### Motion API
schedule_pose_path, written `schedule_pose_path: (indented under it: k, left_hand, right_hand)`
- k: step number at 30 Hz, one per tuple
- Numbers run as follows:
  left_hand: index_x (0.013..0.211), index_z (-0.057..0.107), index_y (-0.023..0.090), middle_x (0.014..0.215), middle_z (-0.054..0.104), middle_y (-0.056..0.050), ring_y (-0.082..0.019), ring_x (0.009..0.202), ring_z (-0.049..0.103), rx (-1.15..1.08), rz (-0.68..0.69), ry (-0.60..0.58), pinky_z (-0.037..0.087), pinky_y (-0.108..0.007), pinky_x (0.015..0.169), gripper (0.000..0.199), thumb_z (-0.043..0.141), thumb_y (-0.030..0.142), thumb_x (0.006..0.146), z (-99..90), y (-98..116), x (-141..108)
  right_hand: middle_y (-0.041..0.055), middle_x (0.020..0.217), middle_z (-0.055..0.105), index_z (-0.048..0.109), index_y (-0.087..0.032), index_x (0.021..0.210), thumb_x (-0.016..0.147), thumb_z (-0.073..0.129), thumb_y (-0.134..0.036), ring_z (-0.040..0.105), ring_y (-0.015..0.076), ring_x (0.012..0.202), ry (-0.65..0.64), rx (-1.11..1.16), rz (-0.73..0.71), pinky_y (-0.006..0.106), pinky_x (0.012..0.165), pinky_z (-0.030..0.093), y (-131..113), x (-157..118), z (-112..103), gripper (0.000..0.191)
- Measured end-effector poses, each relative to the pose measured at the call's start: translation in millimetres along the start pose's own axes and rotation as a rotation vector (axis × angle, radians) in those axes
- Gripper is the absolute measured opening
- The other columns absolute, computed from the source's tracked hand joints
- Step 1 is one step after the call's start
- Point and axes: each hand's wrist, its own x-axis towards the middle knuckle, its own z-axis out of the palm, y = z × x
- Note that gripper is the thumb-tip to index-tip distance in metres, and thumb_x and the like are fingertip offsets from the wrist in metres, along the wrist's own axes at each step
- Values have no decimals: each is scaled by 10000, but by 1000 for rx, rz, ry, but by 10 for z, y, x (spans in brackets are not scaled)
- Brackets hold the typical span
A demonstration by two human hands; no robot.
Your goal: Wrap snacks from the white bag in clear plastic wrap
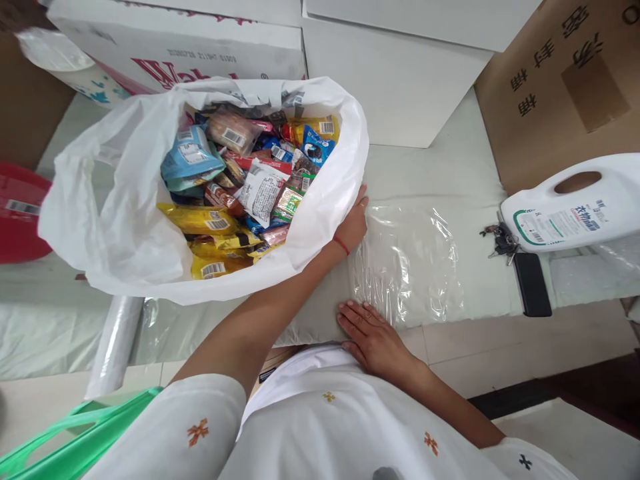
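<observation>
A clear plastic bag (407, 267) lies flat and wrinkled on the covered table before me. My left hand (354, 220), a red string at its wrist, rests at the bag's upper left edge; its fingers look loosely stretched, though partly out of sight. By the near left corner my right hand (373, 337) lies open, fingers flat on the plastic. Next to my left forearm stands a wide-open white plastic bag (330, 193), full of packaged snacks. Among them are a light-blue packet (193, 160), a white packet (263, 192) and several yellow packets (200, 219).
White cartons (380, 87) line the back, with a brown cardboard box (540, 133) at right. Before it are a white detergent jug (575, 200), keys (503, 241) and a black phone (533, 285). At left are a red object (20, 213), a plastic roll (114, 343) and a green bag (95, 433).
</observation>
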Motion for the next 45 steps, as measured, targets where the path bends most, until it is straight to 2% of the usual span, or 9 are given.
schedule_pose_path:
  k: [5,10,14,18,22,26,30,33,45]
  left_hand:
    - [1349,650,218,1541,575,-54,-231,1485,480,-311,-104,152,276,-502,1322,460,444,139,946,-96,-18,109]
    - [1255,673,172,1407,668,-113,-234,1460,495,-219,107,297,393,-472,1258,425,426,63,927,-247,627,-472]
    - [1291,668,150,1384,686,-126,-246,1359,584,-106,287,58,444,-463,1197,369,418,208,1026,-60,987,-836]
    - [1477,543,115,1588,511,-146,-310,1525,398,149,45,-25,225,-628,1281,498,337,335,1081,52,694,-724]
    - [1610,366,105,1707,319,-107,-236,1587,287,248,-16,-105,269,-488,1294,585,290,339,1079,-22,337,-597]
    - [1646,282,115,1728,258,-89,-229,1606,238,305,36,-140,219,-509,1309,648,295,430,1080,-46,321,-628]
    - [1640,280,75,1726,256,-118,-234,1608,230,320,25,-124,249,-472,1301,676,288,454,1081,-52,330,-653]
    - [1638,262,30,1734,218,-146,-245,1612,217,315,13,-132,270,-429,1294,715,295,473,1077,-82,277,-646]
    - [1634,253,14,1746,155,-166,-246,1616,206,277,-39,-174,213,-388,1321,766,315,516,1059,-131,229,-658]
  right_hand:
    - [79,1648,428,492,-148,1553,1074,481,-324,330,240,1570,-16,-9,7,493,1299,308,4,-39,-19,511]
    - [94,1596,508,528,-165,1531,1062,509,-350,386,261,1539,-5,24,27,508,1288,324,27,56,-48,504]
    - [116,1399,683,670,-180,1386,1042,549,-370,563,291,1389,-30,49,83,505,1221,426,24,137,-38,411]
    - [126,1591,509,548,-153,1516,1061,508,-374,411,293,1523,-31,57,58,534,1273,347,-43,75,-146,507]
    - [78,1598,511,506,-218,1550,1083,459,-380,435,211,1514,133,243,-7,428,1233,428,42,26,-538,497]
    - [68,1606,502,435,-263,1601,1111,320,-379,398,206,1536,415,130,296,471,1265,357,554,315,-833,516]
    - [91,1693,349,342,-216,1647,1100,268,-475,240,290,1603,253,-159,469,623,1291,149,1182,590,-766,610]
    - [67,1716,299,282,-236,1667,1102,235,-482,226,278,1607,227,-249,533,616,1292,133,1459,526,-705,618]
    - [80,1701,340,329,-227,1651,1097,219,-491,270,266,1593,350,-279,662,584,1293,188,1802,232,-780,624]
